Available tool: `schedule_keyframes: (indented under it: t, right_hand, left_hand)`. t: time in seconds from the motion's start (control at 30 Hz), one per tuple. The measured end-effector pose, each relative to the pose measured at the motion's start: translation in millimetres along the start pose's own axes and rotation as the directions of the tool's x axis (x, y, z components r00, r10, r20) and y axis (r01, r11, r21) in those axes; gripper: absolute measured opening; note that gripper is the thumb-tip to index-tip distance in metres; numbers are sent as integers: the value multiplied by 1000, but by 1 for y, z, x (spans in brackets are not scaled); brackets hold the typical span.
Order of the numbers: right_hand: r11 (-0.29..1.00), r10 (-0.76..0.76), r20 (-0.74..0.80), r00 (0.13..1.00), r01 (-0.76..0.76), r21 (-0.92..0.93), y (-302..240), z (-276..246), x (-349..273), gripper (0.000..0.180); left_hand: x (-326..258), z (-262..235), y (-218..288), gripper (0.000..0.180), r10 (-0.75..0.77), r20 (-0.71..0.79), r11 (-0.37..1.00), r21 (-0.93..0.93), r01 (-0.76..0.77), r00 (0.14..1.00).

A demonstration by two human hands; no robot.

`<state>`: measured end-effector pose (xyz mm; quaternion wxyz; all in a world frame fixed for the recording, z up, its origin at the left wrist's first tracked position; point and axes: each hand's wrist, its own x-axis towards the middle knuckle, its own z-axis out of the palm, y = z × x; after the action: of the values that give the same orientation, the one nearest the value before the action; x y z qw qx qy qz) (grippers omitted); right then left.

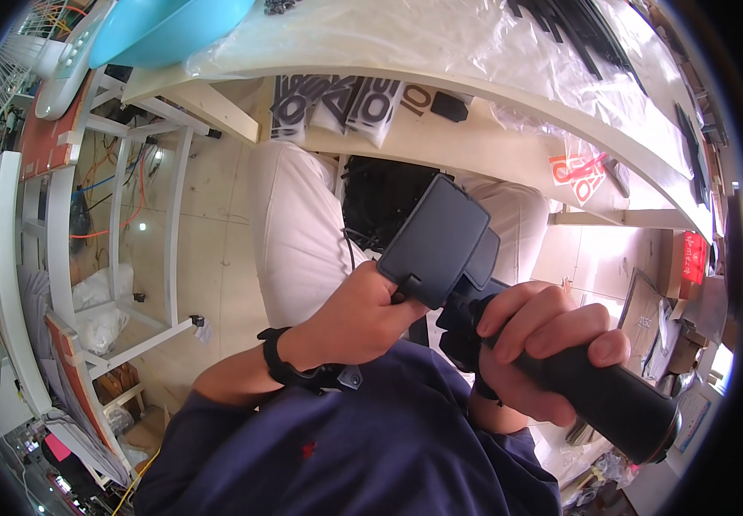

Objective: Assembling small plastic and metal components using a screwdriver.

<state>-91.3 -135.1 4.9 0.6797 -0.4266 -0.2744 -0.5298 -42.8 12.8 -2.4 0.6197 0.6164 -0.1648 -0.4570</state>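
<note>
In my left hand (358,314) is a dark grey, flat rectangular part (436,236), gripped by its lower left edge above my lap. A smaller dark plate (484,258) shows along its right side. My right hand (543,340) wraps round a thick black cylindrical handle (616,400), which slants down to the right and ends in a shiny rim. The handle's upper end meets the underside of the grey part. Whether the two are joined or only touch, I cannot tell. Black pieces between my hands are partly hidden by my fingers.
A pale wooden workbench (474,86) curves across the front, with plastic sheeting and black strips (573,34) on top. Printed bags (333,107) lie on its shelf. A blue basin (174,30) and a fan stand at the far left, a white metal frame (178,224) below. Black material (388,193) lies between my legs.
</note>
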Motion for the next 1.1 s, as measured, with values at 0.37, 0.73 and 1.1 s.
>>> schedule_keyframes:
  t: [0.37, 0.73, 1.1]
  right_hand:
    - [982, 165, -26, 986, -167, -91, -12, -1, 2, 53]
    - [982, 153, -195, 969, -172, -83, -17, 3, 21, 53]
    - [977, 201, -202, 959, -211, -31, -10, 4, 21, 56]
  left_hand:
    - [9, -8, -11, 23, -20, 102, 998, 56, 14, 995]
    - [12, -21, 5, 16, -75, 172, 997, 6, 75, 982]
    - [7, -21, 5, 10, -49, 278, 988, -126, 86, 959]
